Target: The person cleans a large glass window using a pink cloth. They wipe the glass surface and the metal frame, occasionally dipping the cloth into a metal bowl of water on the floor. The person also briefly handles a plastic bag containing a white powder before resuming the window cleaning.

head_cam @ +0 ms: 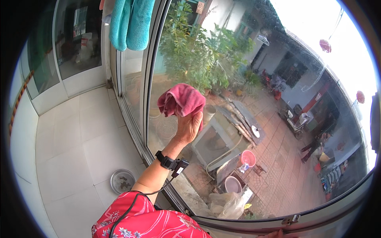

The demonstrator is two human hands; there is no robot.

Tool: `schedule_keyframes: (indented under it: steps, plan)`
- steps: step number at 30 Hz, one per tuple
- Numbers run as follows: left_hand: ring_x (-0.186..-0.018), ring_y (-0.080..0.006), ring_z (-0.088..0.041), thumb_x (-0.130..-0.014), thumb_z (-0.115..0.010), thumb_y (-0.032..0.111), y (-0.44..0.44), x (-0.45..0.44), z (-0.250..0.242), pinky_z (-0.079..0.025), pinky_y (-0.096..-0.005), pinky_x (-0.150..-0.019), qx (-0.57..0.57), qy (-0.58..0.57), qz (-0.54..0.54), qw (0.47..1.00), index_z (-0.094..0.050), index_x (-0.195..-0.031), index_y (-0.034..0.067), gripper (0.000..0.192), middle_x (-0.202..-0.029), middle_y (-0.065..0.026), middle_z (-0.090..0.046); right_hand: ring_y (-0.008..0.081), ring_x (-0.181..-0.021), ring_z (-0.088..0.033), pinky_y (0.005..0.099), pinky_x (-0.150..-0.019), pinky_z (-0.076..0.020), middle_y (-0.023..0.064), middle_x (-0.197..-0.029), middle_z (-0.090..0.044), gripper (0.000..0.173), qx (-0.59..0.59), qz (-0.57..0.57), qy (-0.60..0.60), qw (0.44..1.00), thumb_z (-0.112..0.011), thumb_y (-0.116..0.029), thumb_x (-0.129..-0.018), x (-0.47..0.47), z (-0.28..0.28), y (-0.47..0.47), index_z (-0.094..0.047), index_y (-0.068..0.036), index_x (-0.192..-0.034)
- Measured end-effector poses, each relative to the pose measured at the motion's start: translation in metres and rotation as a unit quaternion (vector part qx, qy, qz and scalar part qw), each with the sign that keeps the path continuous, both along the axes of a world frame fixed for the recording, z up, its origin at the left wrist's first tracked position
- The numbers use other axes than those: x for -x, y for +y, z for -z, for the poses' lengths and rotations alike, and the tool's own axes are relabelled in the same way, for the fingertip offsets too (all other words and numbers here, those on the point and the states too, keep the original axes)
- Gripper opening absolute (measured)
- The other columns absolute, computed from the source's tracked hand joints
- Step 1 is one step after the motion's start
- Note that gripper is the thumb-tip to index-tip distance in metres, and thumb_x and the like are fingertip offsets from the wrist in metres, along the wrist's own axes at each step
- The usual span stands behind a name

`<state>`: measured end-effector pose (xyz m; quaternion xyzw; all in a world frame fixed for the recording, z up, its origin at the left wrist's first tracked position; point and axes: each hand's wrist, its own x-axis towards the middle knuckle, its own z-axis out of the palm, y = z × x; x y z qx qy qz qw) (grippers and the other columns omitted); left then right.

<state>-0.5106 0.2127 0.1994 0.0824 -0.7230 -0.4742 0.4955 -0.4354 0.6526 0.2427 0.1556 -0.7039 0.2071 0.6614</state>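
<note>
My left hand (pixel 187 128) is raised in the middle of the view, gripping a dark red cloth (pixel 185 99) against or close to a large glass pane (pixel 232 119). The cloth is bunched over the fingers, and the thumb shows on its right side. A black band with a small cabled device (pixel 179 168) sits on that wrist, below a red patterned sleeve. At the bottom edge, part of my right hand (pixel 275 234) shows by the lower window frame (pixel 321 218); most of it is cut off, and its grip cannot be made out.
Turquoise towels (pixel 129 26) hang at upper left. A round metal basin (pixel 122 181) rests on the tiled floor (pixel 68 154). A metal latch (pixel 290 219) sits on the lower frame. Through the glass appear plants (pixel 193 50), basins (pixel 233 184), a parked vehicle (pixel 296 120) and a paved yard.
</note>
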Motion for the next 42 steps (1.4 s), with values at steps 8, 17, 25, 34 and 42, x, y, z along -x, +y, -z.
schedule_keyframes:
  steps: [8,17,25,34,42]
  plan:
    - [-0.13,-0.0432,-0.027,-0.097,-0.043,0.043,0.093,-0.01,0.097,-0.019,-0.0533,-0.107,-0.042,0.015,0.046,0.998,-0.041,-0.135,0.006,0.053,-0.139,-0.022,-0.034,0.0451,-0.13,-0.032,0.0548,-0.103,-0.0311,0.0313,-0.139,-0.031,0.021,0.022,-0.038,0.006,0.999,-0.056,-0.03,-0.094,-0.001,-0.001,-0.009,-0.061,-0.01,-0.098]
    - [-0.132,-0.029,-0.033,-0.081,-0.07,0.024,0.17,-0.029,0.01,-0.018,-0.0482,-0.113,0.123,0.187,0.248,0.943,-0.049,-0.129,0.012,0.054,-0.135,-0.0092,-0.044,0.0442,-0.131,-0.032,0.0524,-0.104,-0.0305,0.0307,-0.141,-0.029,0.02,0.009,0.026,-0.024,0.999,-0.057,-0.03,-0.093,-0.008,0.001,-0.009,-0.062,-0.012,-0.097]
    - [-0.136,-0.034,-0.026,-0.095,-0.047,0.045,-0.012,-0.014,0.04,-0.018,-0.0418,-0.113,-0.116,-0.113,0.087,0.983,-0.042,-0.135,0.006,0.056,-0.137,-0.0177,-0.042,0.0463,-0.133,-0.028,0.0567,-0.103,-0.0324,0.0287,-0.142,-0.024,0.02,0.068,-0.098,-0.03,0.992,-0.057,-0.03,-0.093,0.003,0.004,-0.01,-0.06,-0.01,-0.097]
    - [-0.138,-0.0445,-0.011,-0.093,-0.05,0.043,0.128,-0.038,0.028,-0.001,-0.0631,-0.109,0.315,0.01,0.027,0.949,-0.051,-0.129,0.014,0.046,-0.145,-0.0187,-0.028,0.0439,-0.131,-0.029,0.0537,-0.104,-0.026,0.0298,-0.139,-0.029,0.024,-0.009,-0.029,-0.012,0.999,-0.057,-0.033,-0.094,-0.008,-0.003,-0.001,-0.058,-0.009,-0.096]
    - [-0.133,-0.0347,-0.033,-0.08,-0.068,0.043,0.098,-0.017,-0.116,-0.018,-0.0534,-0.112,0.316,0.265,-0.053,0.91,-0.054,-0.125,0.02,0.052,-0.135,-0.0047,-0.046,0.0459,-0.134,-0.025,0.0569,-0.106,-0.023,0.0316,-0.141,-0.027,0.021,-0.019,0.008,0.005,1.0,-0.053,-0.033,-0.095,0.007,0.017,0.023,-0.056,-0.013,-0.088]
